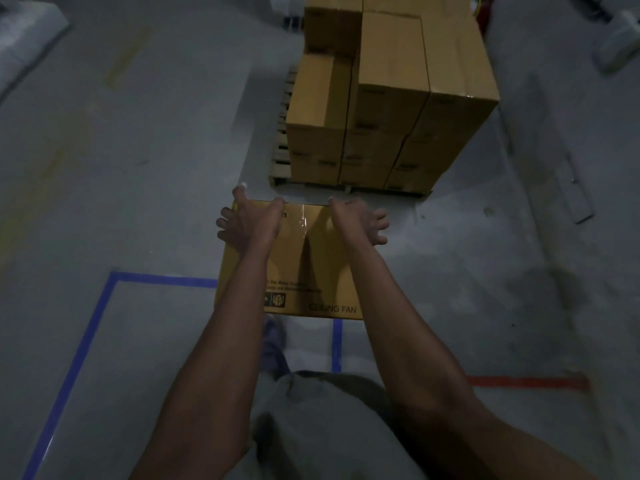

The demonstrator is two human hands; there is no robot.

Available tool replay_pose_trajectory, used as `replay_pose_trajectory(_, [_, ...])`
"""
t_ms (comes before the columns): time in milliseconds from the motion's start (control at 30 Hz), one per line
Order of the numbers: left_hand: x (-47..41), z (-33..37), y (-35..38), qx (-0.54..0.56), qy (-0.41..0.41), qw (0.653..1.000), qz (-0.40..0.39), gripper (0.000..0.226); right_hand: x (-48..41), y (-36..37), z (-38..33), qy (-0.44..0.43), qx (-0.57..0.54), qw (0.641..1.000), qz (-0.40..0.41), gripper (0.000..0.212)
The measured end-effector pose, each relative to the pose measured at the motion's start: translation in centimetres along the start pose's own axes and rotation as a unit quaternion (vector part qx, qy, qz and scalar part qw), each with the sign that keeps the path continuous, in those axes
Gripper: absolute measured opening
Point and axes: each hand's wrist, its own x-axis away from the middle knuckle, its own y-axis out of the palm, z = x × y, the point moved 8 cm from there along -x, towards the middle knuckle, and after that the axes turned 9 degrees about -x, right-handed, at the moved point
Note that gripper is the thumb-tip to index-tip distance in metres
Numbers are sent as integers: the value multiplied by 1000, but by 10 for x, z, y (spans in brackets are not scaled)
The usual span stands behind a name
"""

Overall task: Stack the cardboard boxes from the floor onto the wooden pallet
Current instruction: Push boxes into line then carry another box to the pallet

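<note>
Left hand point(242, 221) and right hand point(360, 220) clamp box point(304, 268) at far corners, fingers splayed. I judge it stiff, heavyish; tape slick, so hold edges.

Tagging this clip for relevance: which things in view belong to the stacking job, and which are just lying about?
Job: held box, left hand, right hand, stacked boxes, wooden pallet.
Lying about: blue floor tape, red floor tape, white bundle.
</note>
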Motion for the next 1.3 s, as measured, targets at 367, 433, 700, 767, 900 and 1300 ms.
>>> replay_pose_trajectory(367, [-216, 232, -74, 50, 146, 975, 158, 89, -139, 5, -260, -72, -106, 990, 51, 55])
replay_pose_trajectory(433, [-240, 276, -96, 93, 175, 956, 218, 91, -163, -7, -301, -102, -157, 980, 69, 50])
replay_pose_trajectory(700, [-362, 368, -26, 339, 130, 908, 209, 86, -327, 22, -374, -131, -308, 932, 136, 32])
replay_pose_trajectory(767, [-391, 377, 12, 333, 120, 918, 176, 86, -371, 37, -369, -99, -310, 937, 125, 31])
replay_pose_trajectory(900, [-427, 380, 76, 293, 102, 942, 129, 81, -429, 59, -364, -78, -261, 955, 113, 31])
replay_pose_trajectory(1300, [-478, 375, 180, 204, 7, 978, -35, 80, -502, 125, -344, 28, -228, 972, 51, 21])
